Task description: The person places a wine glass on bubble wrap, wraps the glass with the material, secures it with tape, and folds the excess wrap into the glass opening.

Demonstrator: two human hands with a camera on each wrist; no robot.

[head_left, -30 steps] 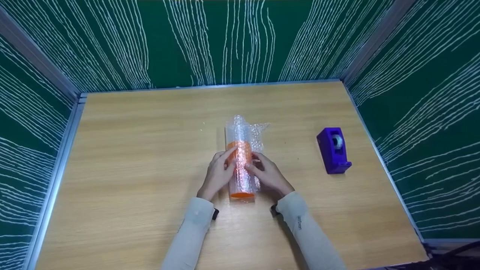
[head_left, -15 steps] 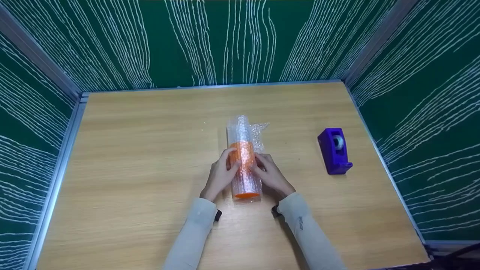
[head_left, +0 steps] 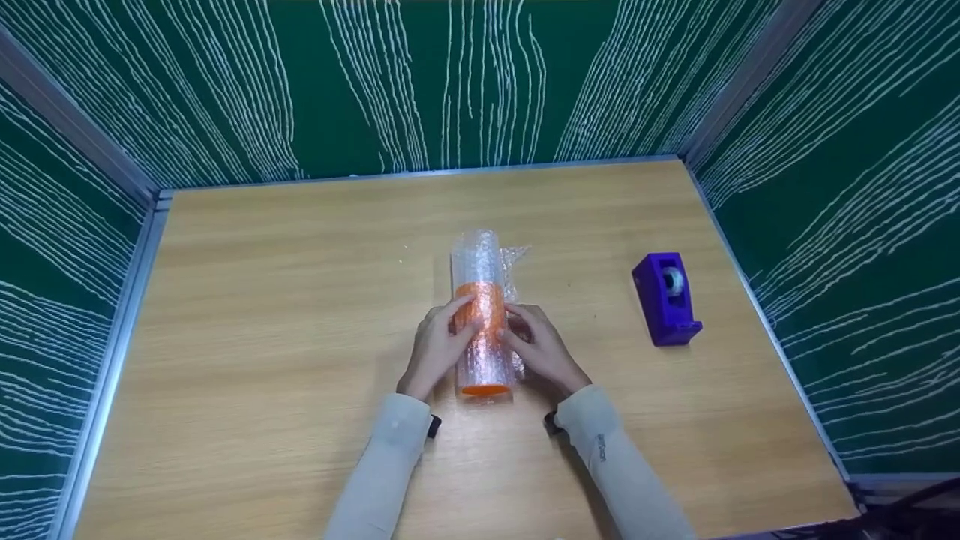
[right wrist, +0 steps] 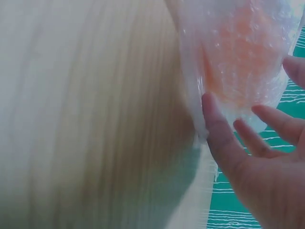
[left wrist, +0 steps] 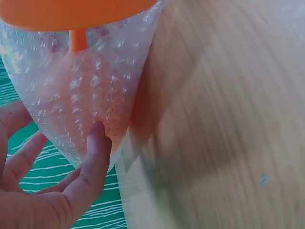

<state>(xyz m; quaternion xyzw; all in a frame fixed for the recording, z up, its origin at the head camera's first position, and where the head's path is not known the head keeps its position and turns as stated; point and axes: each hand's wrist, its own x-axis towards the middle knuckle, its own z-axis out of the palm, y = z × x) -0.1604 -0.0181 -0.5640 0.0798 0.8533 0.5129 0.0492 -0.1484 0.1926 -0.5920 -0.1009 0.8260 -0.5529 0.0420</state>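
An orange goblet (head_left: 480,309) lies wrapped in bubble wrap (head_left: 475,255) on the table, its round foot (left wrist: 76,12) facing the near side. A short stem (left wrist: 77,41) shows inside the wrap in the left wrist view. My left hand (head_left: 436,346) holds the roll's left side, thumb and fingers on the wrap. From the right side my right hand (head_left: 541,349) grips it, its thumb against the wrap in the right wrist view. A loose flap of wrap (head_left: 513,259) sticks out to the right of the roll. The roll's underside is hidden.
A purple tape dispenser (head_left: 664,311) with a tape roll stands on the right of the wooden table (head_left: 285,315). Green walls (head_left: 315,90) with white lines enclose the back and sides, and metal rails (head_left: 420,174) run along the edges.
The wrapped goblet rolled slightly right, then back left between both hands. The right thumb has shifted from the top of the wrap toward its right side. Less of the loose flap shows.
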